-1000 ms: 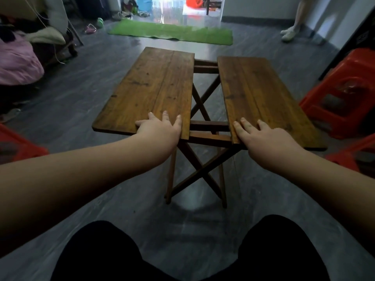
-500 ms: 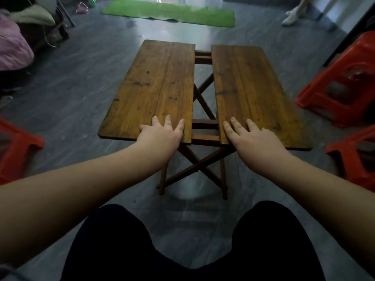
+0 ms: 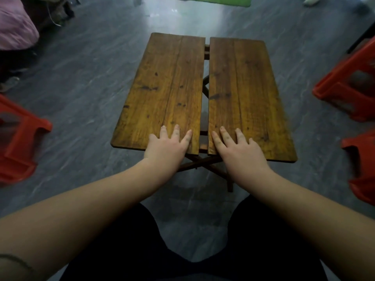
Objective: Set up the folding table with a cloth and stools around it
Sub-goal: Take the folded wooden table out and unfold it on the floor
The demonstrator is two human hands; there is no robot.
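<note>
Pressing flat, the left hand [image 3: 167,146] rests with straight fingers on the near edge of the folding desk's left leaf [image 3: 164,92], and the right hand [image 3: 236,148] lies likewise on the right leaf [image 3: 247,94]. Only a narrow gap separates both leaves. Red stools stand apart on the floor: one left [image 3: 18,142], two right [image 3: 349,86] [image 3: 363,169].

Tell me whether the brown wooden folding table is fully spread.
Not quite: a narrow gap separates the brown wooden folding table's two halves; no cloth on it.
</note>
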